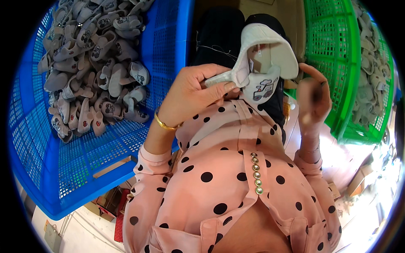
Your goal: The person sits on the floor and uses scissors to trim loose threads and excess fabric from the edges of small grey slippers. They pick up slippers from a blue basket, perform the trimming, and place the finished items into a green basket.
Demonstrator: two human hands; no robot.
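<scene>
My left hand (196,88) pinches a pale grey fabric slipper (263,88) between thumb and fingers, in front of my body. The slipper's opening faces up and shows its lining with a small tag inside. A dark line drawing with wheel shapes decorates its toe. Beside the slipper's right edge, my right hand (314,101) is raised with its fingers curled. A blurred dark patch lies between its thumb and fingers, and I cannot make out what it is.
At the left stands a blue plastic basket (164,55) heaped with grey slippers (101,46). A green plastic basket (331,55) at the right holds more slippers (371,71). A cardboard box (291,17) lies beyond my dark-clothed knees. Loose threads (217,48) hang near the slipper.
</scene>
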